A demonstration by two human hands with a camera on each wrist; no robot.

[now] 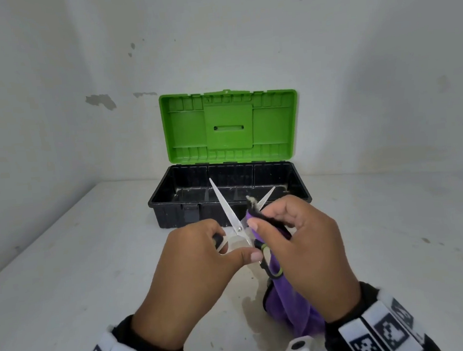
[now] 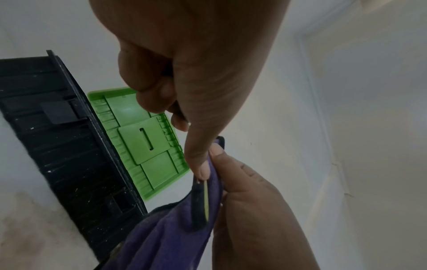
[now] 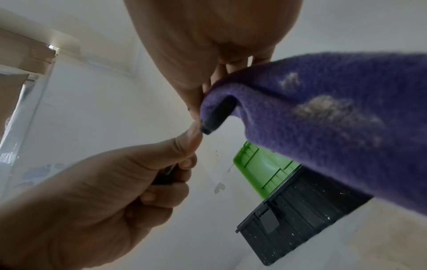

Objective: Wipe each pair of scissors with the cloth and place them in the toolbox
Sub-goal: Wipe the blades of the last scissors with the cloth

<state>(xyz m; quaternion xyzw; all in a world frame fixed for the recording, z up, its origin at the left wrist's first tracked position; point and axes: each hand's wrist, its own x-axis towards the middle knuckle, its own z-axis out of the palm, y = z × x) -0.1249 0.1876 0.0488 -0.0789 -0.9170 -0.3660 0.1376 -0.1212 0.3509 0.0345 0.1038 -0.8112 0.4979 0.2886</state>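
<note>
A pair of scissors (image 1: 229, 214) with silver blades and black, green-trimmed handles is held above the table, blades spread wide. My left hand (image 1: 230, 248) grips one handle. My right hand (image 1: 261, 222) pinches a purple cloth (image 1: 290, 309) around the right blade, whose tip pokes out beyond it. The rest of the cloth hangs down to the table. In the left wrist view the free handle (image 2: 201, 201) lies against the cloth (image 2: 166, 237). The toolbox (image 1: 169, 205), black with a raised green lid (image 1: 229, 125), stands open just behind the hands.
The white table (image 1: 67, 285) meets a white wall right behind the toolbox. What I see of the box's inside holds nothing. The cloth (image 3: 335, 118) carries grey lint patches. Stains mark the table near the hanging cloth.
</note>
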